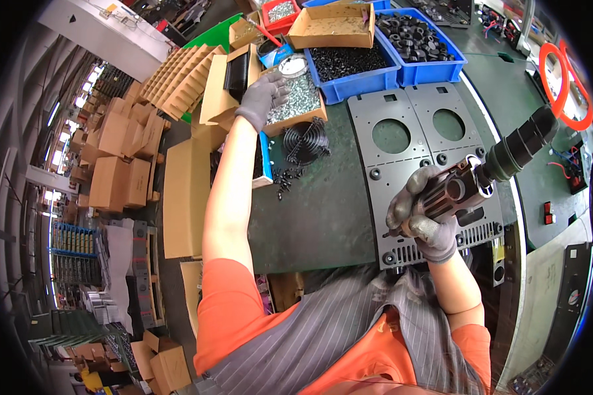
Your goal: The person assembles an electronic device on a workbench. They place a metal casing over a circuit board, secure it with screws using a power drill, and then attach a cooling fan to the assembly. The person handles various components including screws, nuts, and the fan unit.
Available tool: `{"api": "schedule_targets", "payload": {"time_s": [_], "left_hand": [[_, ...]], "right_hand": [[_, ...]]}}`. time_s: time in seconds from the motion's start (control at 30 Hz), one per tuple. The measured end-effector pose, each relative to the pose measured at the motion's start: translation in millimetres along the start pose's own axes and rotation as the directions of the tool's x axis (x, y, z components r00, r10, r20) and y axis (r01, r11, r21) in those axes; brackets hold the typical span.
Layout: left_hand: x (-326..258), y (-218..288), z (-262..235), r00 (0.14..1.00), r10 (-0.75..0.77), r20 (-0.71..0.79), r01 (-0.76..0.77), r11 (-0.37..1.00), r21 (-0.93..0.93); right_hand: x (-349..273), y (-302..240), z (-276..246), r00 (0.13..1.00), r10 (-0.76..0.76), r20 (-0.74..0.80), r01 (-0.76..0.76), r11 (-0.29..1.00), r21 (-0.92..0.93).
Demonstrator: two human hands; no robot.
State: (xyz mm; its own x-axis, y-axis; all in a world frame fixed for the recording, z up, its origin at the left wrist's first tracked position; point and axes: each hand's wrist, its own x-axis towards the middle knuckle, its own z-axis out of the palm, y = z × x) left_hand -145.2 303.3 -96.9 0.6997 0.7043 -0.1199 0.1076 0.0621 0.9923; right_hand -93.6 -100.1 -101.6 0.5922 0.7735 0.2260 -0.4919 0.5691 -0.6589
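Right, the left hand (262, 97) in its grey glove was stretched far out over the cardboard box of silver screws (298, 99), fingers spread loosely and dipping onto the heap; whether a screw was already pinched I could not tell. That box sat at the far left of the green surface (323, 210), just in front of the blue bin of small black parts (349, 66), with a second blue bin of black rings (418, 39) right beside it. A black wire fan guard (306, 140) lay just this side of the screw box, and a small scatter of black screws (285, 178) sat near it on the green mat.

Meanwhile the right hand (428, 217), gloved too, was wrapped tight around the body of a black powered screwdriver (481, 178), its ribbed rear end angled up and away to the right. The tool hovered over the grey metal panel (428, 151), which lay flat near the person with two round cut-outs at its far half and rows of vent slots along its near edge. The hand covered part of the panel's near right corner.

Off to the left, brown cartons (122, 158) were stacked on the floor, and a red ring (565, 85) hung at the far right.
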Motion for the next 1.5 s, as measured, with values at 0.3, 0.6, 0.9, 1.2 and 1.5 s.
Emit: {"api": "schedule_targets", "payload": {"time_s": [0.3, 0.6, 0.9, 1.2, 1.5], "left_hand": [[-126.6, 9.5, -48.2, 0.995, -0.092, -0.030, 0.052, 0.246, 0.968], [-137.3, -33.3, -65.9, 0.999, 0.036, -0.016, 0.010, 0.146, 0.989], [-143.2, -36.0, -79.9, 0.941, 0.292, -0.169, 0.063, 0.342, 0.937], [-147.1, -53.0, -93.8, 0.940, -0.209, 0.269, 0.340, 0.514, -0.787], [-213.4, -87.3, 87.5, 0.804, -0.121, 0.582, 0.549, 0.529, -0.648]], "right_hand": [[-6.9, 2.6, -16.7, 1.000, -0.012, -0.008, 0.012, 1.000, 0.001], [-5.5, 16.5, -9.5, 0.998, 0.058, 0.031, -0.058, 0.998, 0.012], [-7.6, 5.9, -10.1, 0.999, 0.013, -0.049, -0.017, 0.997, -0.072], [-5.5, 9.1, -12.9, 0.998, 0.000, -0.065, -0.003, 0.999, -0.051], [0.2, -16.7, -20.4, 0.986, -0.150, 0.075, 0.155, 0.986, -0.066]]}}
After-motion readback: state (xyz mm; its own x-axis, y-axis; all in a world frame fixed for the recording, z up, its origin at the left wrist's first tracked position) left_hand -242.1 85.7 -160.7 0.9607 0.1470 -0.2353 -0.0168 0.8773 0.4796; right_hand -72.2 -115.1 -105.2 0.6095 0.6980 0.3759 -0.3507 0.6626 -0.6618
